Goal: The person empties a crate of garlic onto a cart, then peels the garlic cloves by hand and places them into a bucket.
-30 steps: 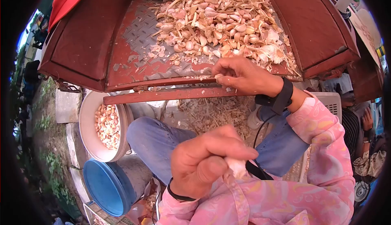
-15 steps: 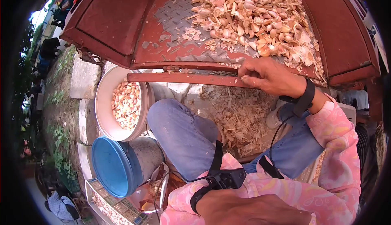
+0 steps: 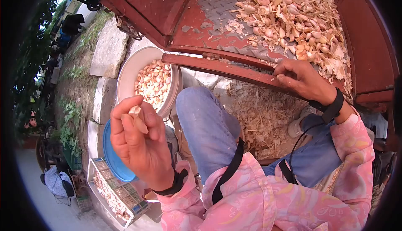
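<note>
My left hand (image 3: 140,143) is raised in front of the blue lid, below the white bucket. Its fingers are closed on a garlic clove (image 3: 135,111), pale, with some papery skin. My right hand (image 3: 303,80) rests by the red ledge (image 3: 234,71) at the front of the metal bed, its fingers curled in a pinch; what they hold, if anything, is hidden. Just beyond it lies a heap of garlic cloves (image 3: 299,26) mixed with dry skins and stalks. The white bucket (image 3: 127,74) to the left contains several loose cloves.
A blue-lidded bucket (image 3: 115,160) stands partly behind my left hand. A crate (image 3: 119,189) with garlic scraps sits at the lower left. Dry peelings (image 3: 264,118) cover the ground between my legs. Red metal side panels (image 3: 155,5) flank the heap.
My left hand has risen from in front of my chest and moved left, now showing a garlic clove in its fingers. My right hand stays by the ledge. The view has shifted.
</note>
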Motion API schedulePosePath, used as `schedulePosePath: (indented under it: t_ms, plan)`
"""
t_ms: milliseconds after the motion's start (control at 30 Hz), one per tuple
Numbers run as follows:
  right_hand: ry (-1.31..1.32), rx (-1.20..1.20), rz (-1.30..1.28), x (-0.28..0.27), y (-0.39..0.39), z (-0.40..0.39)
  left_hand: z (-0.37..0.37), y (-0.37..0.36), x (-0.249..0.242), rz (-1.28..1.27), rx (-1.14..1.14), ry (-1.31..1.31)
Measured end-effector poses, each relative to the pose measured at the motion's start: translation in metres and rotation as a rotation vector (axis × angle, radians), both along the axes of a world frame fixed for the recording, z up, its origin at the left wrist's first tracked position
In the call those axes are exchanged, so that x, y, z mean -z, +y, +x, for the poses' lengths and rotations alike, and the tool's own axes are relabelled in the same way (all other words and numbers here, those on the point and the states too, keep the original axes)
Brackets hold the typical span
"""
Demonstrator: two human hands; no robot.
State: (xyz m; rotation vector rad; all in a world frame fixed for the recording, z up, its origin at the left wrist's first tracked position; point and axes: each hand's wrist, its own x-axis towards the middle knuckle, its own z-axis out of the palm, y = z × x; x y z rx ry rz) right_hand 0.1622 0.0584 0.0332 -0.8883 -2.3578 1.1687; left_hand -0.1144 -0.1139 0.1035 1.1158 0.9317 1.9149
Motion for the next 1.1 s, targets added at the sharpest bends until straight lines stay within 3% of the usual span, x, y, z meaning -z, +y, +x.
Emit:
schedulePosePath:
  t_ms: [67,133,200,267,333,367,433,500,567,633,700,767,800,900,967,1100]
  plan:
    - [0.037,0.023,0.024,-0.004,-0.002,-0.001,-0.052,0.014,0.033,-0.457,-0.557,0.423]
    - [0.048,0.030,0.016,-0.010,-0.008,-0.006,-0.064,0.014,0.058,-0.516,-0.530,0.480]
    - [0.040,0.041,0.013,-0.012,-0.013,-0.012,-0.024,0.016,0.065,-0.558,-0.256,0.099]
    - [0.268,-0.180,0.288,-0.007,-0.023,-0.025,0.025,0.024,0.081,-0.554,0.309,-0.377]
    - [0.215,-0.259,0.371,-0.011,-0.039,-0.035,0.070,0.038,0.093,-0.628,0.673,-0.846]
    - [0.167,-0.332,0.451,-0.013,-0.043,-0.039,0.077,0.040,0.101,-0.623,0.682,-0.845]
    - [0.184,-0.331,0.475,-0.016,-0.041,-0.043,0.088,0.042,0.109,-0.575,0.722,-1.160]
    - [0.183,-0.309,0.491,-0.016,-0.034,-0.040,0.052,0.033,0.107,-0.592,0.597,-0.982]
    - [0.216,-0.121,0.525,-0.013,-0.007,-0.018,-0.007,0.013,0.099,-0.447,0.243,-0.824]
    - [0.138,0.164,0.322,-0.016,0.021,0.007,-0.095,-0.028,0.105,-0.388,-0.228,-0.344]
    - [0.088,0.391,0.436,-0.007,0.047,0.030,-0.147,-0.060,0.097,-0.711,-0.952,0.315]
    - [0.031,0.456,0.471,-0.006,0.060,0.042,-0.216,-0.100,0.123,-0.899,-1.088,0.653]
    - [-0.087,0.452,0.542,-0.006,0.061,0.042,-0.209,-0.090,0.116,-0.892,-1.078,0.660]
    - [-0.270,0.361,0.647,0.001,0.063,0.031,-0.131,-0.044,0.090,-0.726,-0.717,0.494]
    - [-0.582,0.237,0.737,0.011,0.065,0.021,-0.072,0.007,0.084,-0.641,-0.449,0.418]
    - [-0.632,0.223,0.677,0.007,0.067,0.014,0.036,0.098,0.074,-0.430,-0.028,0.499]
